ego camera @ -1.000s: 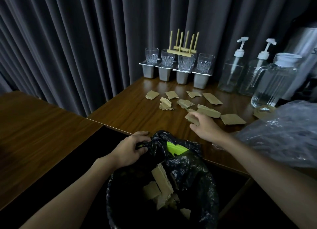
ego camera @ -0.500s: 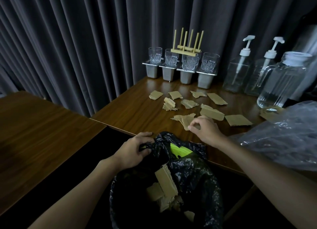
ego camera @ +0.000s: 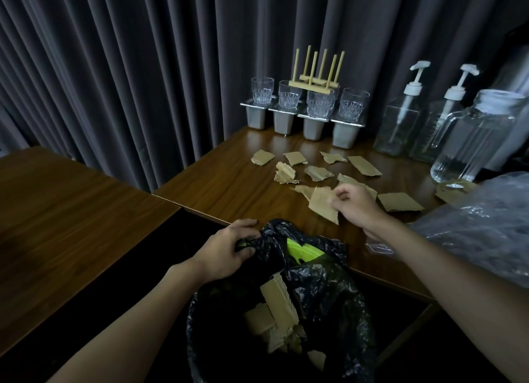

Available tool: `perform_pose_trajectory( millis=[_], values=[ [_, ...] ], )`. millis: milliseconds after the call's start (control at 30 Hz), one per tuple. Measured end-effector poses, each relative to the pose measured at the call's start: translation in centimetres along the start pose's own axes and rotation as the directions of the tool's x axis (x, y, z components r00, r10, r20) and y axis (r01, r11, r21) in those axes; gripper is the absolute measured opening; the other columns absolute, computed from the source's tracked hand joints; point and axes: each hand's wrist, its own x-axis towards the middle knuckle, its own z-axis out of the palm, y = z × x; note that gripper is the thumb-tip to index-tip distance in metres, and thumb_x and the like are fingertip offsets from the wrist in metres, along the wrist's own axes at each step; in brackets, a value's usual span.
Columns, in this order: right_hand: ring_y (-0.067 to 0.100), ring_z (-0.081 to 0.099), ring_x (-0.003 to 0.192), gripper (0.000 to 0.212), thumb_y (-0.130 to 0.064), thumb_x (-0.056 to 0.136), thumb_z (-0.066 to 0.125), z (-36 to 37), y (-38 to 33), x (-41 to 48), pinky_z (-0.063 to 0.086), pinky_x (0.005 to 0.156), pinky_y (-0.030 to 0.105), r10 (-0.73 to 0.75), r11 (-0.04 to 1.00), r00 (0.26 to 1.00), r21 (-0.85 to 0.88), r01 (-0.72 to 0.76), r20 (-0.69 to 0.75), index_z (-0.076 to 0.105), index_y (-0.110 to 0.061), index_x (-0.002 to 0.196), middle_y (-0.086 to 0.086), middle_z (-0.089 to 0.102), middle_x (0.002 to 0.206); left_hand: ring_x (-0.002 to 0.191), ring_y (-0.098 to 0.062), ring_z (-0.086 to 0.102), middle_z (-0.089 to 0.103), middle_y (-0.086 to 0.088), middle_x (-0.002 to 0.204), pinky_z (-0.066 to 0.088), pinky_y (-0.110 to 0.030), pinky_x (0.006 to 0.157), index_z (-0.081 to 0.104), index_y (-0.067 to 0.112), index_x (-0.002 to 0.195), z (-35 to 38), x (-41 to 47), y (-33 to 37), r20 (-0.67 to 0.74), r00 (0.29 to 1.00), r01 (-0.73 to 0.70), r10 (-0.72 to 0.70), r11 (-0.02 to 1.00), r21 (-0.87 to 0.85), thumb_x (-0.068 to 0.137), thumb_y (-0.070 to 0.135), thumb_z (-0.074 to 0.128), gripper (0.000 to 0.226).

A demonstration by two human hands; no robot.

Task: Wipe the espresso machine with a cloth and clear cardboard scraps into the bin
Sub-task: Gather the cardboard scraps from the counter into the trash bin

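A green bin lined with a black bag point(ego camera: 320, 271) stands below the table's near edge, with several cardboard scraps point(ego camera: 279, 299) inside. My left hand point(ego camera: 226, 251) grips the bag's rim at the left. My right hand point(ego camera: 353, 205) pinches a torn cardboard scrap point(ego camera: 322, 203), lifted just above the table near its front edge. Several more scraps point(ego camera: 316, 172) lie scattered on the wooden table point(ego camera: 229, 187). The espresso machine is a dark shape at the far right edge, mostly out of view.
At the back of the table stand several glasses point(ego camera: 289, 97) on metal holders, a wooden rack point(ego camera: 315, 80), two pump bottles point(ego camera: 400, 124) and a glass pitcher point(ego camera: 472, 142). A crumpled clear plastic sheet point(ego camera: 481, 228) lies at the right. A second table point(ego camera: 57, 225) is at the left. A dark curtain hangs behind.
My right hand took hold of a scrap on the table and lifted it, drawing it back toward the bin. My left hand has kept its grip on the bag's rim.
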Motion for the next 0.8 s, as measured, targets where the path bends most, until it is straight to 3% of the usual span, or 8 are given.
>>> perform_pose_trajectory(
  millis=[167,267,433,500,567,633,733,800],
  values=[
    [0.003,0.067,0.086,0.019,-0.014,0.089,0.068,-0.9,-2.8,-2.0,0.049,0.066,0.011,-0.075,0.976,0.984,0.214,0.039,0.161,0.062,-0.018,0.106,-0.003,0.072,0.096,0.142,-0.01,0.035,0.035,0.013,0.155,0.031,-0.026,0.112,0.061,0.029,0.127,-0.1,0.1,0.1,0.005,1.0,0.003,-0.003,1.0,0.002,0.096,0.021,0.061,0.032],
    [0.006,0.069,0.091,0.019,-0.013,0.088,0.069,-0.5,-4.0,-3.8,0.054,0.076,0.017,-0.149,0.96,0.937,0.274,0.061,0.317,0.064,-0.019,0.106,-0.001,0.074,0.093,0.141,-0.01,0.035,0.034,0.013,0.155,0.031,-0.023,0.11,0.061,0.029,0.128,-0.2,0.0,0.2,0.011,1.0,0.009,-0.009,1.0,0.006,0.096,0.021,0.061,0.032],
    [0.013,0.07,0.092,0.021,-0.013,0.089,0.068,-0.1,-5.4,-5.6,0.053,0.074,0.019,-0.189,0.974,0.783,0.216,0.072,0.592,0.066,-0.012,0.11,0.006,0.074,0.1,0.139,-0.011,0.037,0.034,0.012,0.156,0.031,-0.022,0.109,0.061,0.028,0.129,-0.3,-0.1,0.5,0.02,1.0,0.012,-0.012,1.0,0.013,0.096,0.019,0.061,0.033],
    [0.019,0.07,0.094,0.019,-0.014,0.092,0.065,0.2,-5.0,-5.3,0.054,0.078,0.027,-0.19,0.978,0.794,0.18,0.103,0.577,0.065,-0.012,0.111,0.006,0.075,0.099,0.139,-0.011,0.039,0.035,0.011,0.155,0.032,-0.024,0.111,0.061,0.026,0.128,-0.3,-0.2,0.6,0.013,1.0,0.012,-0.012,1.0,0.015,0.096,0.019,0.061,0.033],
    [0.019,0.068,0.099,0.019,-0.015,0.093,0.063,0.6,-4.2,-4.5,0.052,0.086,0.032,-0.178,0.981,0.873,0.153,0.121,0.454,0.065,-0.016,0.112,0.005,0.073,0.102,0.139,-0.011,0.039,0.035,0.01,0.155,0.032,-0.024,0.111,0.062,0.025,0.128,-0.3,-0.3,0.6,0.009,1.0,0.013,-0.013,1.0,0.001,0.096,0.018,0.062,0.033],
    [0.016,0.059,0.115,0.028,-0.016,0.094,0.062,0.9,-3.1,-3.2,0.047,0.099,0.032,-0.165,0.986,0.933,0.04,0.161,0.32,0.06,-0.019,0.122,0.002,0.064,0.119,0.139,-0.011,0.039,0.035,0.01,0.155,0.032,-0.023,0.11,0.062,0.025,0.127,-0.3,-0.3,0.6,0.007,1.0,0.013,-0.013,1.0,-0.004,0.096,0.018,0.062,0.033],
    [0.02,0.036,0.138,0.057,-0.023,0.096,0.059,1.3,-1.3,-1.4,0.034,0.109,0.035,-0.108,0.968,0.969,-0.197,0.153,0.222,0.035,-0.021,0.147,0.001,0.04,0.15,0.139,-0.011,0.039,0.035,0.01,0.155,0.032,-0.022,0.108,0.062,0.026,0.126,-0.3,-0.4,0.6,0.009,1.0,0.015,-0.015,1.0,-0.008,0.095,0.017,0.062,0.032],
    [0.024,0.026,0.145,0.068,-0.027,0.098,0.055,1.4,-0.4,-0.5,0.029,0.115,0.042,-0.033,0.971,0.966,-0.22,0.091,0.255,0.017,-0.023,0.154,0.002,0.026,0.159,0.138,-0.011,0.039,0.035,0.011,0.155,0.031,-0.02,0.107,0.063,0.027,0.126,-0.3,-0.4,0.7,0.004,1.0,0.017,-0.017,1.0,-0.01,0.095,0.018,0.062,0.032]
  ],
)
